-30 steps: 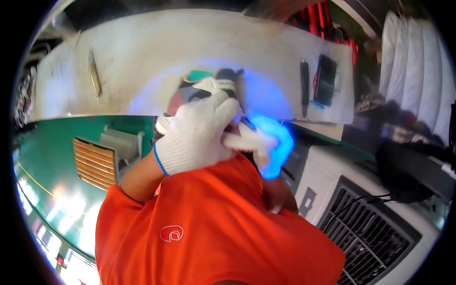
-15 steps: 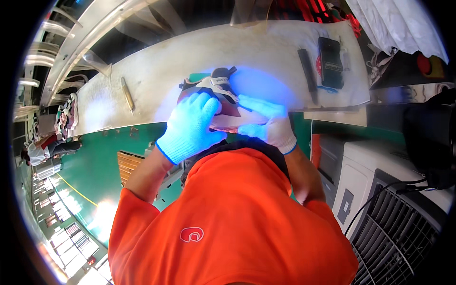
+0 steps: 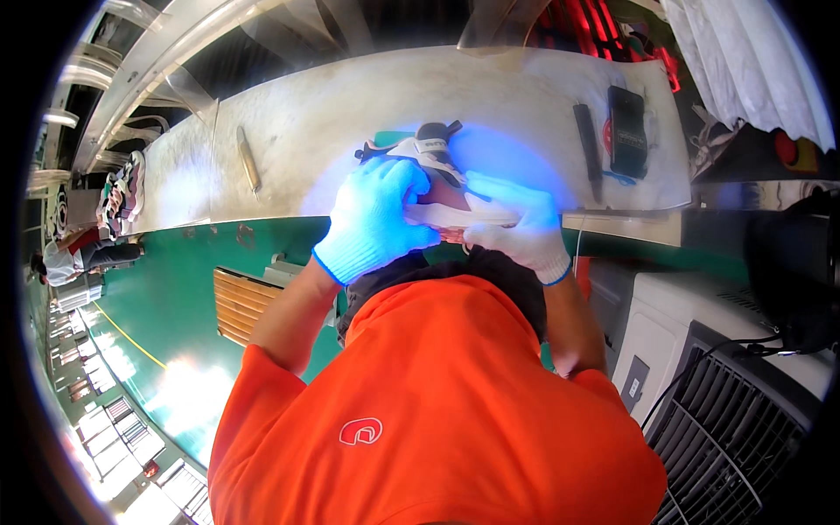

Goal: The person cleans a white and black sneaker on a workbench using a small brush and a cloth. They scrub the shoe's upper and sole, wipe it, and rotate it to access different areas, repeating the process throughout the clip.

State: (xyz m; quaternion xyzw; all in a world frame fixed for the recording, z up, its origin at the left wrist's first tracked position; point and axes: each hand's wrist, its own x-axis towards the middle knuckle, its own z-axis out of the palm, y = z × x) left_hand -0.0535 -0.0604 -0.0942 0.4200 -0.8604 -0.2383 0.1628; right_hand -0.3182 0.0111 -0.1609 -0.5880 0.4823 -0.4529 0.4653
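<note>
Both gloved hands grip a sneaker [image 3: 437,166] at the near edge of the desk [image 3: 350,114], about midway along it, in a patch of blue light. The left hand [image 3: 376,219], in a white knit glove with a blue cuff, wraps over the shoe from the left, its fingers [image 3: 404,179] curled closed around the upper. The right hand [image 3: 516,227], gloved the same way, holds the shoe from the right, fingers stretched along its pale sole and closed on it. The sneaker is white and grey with a black collar, lying on its side with the sole toward the person; whether it rests on the desk or is lifted just above it cannot be told. Toward the left end of the desk lies a slim wooden-handled tool [image 3: 248,159], well apart from the hands. Near the right end lie a dark slender tool [image 3: 587,144] and, just beside it, a black flat device [image 3: 626,129]. A person's orange shirt [image 3: 437,411] fills the lower frame.
</note>
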